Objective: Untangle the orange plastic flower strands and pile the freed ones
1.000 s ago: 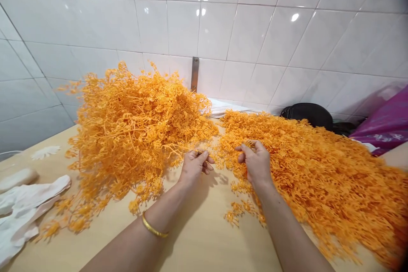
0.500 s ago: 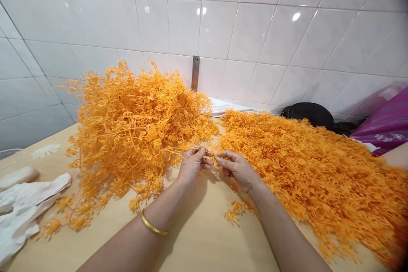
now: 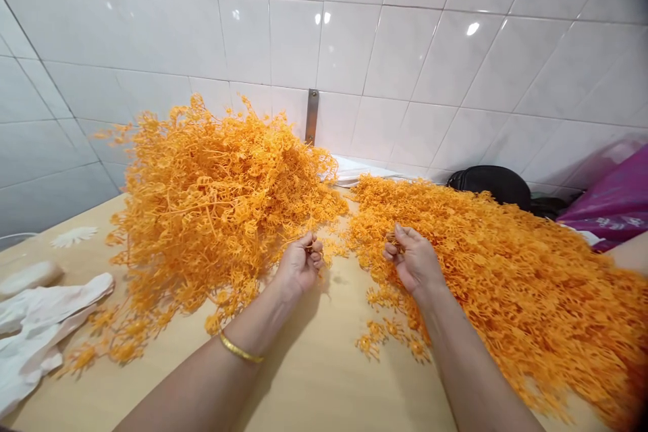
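My left hand [image 3: 298,263], with a gold bangle on its wrist, is closed at the right edge of a tall pile of orange plastic sprigs [image 3: 202,182]. Its fingers pinch a thin orange stem [image 3: 310,250]. Over the near left corner of a second, flatter heap of orange plastic pieces [image 3: 486,263] is my right hand [image 3: 416,260]. Thumb and fingers there are pressed together, and whatever lies between them is mostly hidden. A gap of bare table shows between the hands.
White cloth gloves [image 3: 45,324], a pale rounded object [image 3: 30,278] and a white flower-shaped piece [image 3: 73,237] lie at the left. A black case [image 3: 490,183] and a purple bag [image 3: 612,189] stand behind the right heap, before a tiled wall [image 3: 349,47].
My hands were nearly touching around a thin orange stem. Now they are apart: my right hand has moved right, over the flatter heap, while my left has stayed close to its place.
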Demonstrator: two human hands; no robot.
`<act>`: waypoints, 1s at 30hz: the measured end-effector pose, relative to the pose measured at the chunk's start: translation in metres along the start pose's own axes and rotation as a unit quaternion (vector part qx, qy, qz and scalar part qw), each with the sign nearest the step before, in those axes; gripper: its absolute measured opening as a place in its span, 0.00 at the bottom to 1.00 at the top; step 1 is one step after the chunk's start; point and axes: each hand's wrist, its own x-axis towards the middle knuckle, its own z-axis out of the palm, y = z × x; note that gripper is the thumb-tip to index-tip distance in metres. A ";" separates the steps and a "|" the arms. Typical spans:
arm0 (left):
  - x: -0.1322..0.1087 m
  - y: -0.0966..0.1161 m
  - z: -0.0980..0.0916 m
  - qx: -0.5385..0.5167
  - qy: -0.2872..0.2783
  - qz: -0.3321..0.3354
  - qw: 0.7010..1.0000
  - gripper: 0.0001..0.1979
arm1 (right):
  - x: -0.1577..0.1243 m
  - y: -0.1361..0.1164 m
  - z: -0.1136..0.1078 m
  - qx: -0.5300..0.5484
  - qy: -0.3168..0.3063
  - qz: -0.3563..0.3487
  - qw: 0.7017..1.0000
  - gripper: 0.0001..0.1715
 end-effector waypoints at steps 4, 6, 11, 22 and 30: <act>0.002 -0.001 -0.003 -0.015 -0.027 -0.025 0.999 0.09 | -0.009 -0.002 0.007 -0.028 -0.094 0.065 0.993 0.15; 0.003 -0.002 -0.003 -0.011 -0.032 -0.024 0.999 0.10 | -0.016 0.001 0.013 -0.058 -0.170 0.089 0.980 0.15; 0.003 -0.003 -0.001 0.018 -0.034 0.016 0.999 0.09 | -0.030 0.010 0.026 -0.141 -0.262 0.111 0.948 0.20; -0.004 -0.006 0.000 0.109 -0.040 -0.007 0.993 0.09 | -0.001 0.006 -0.003 -0.107 0.064 -0.030 0.992 0.18; -0.009 -0.023 0.005 0.403 -0.094 0.175 0.893 0.13 | -0.018 -0.010 0.006 -0.633 0.013 -0.247 0.734 0.13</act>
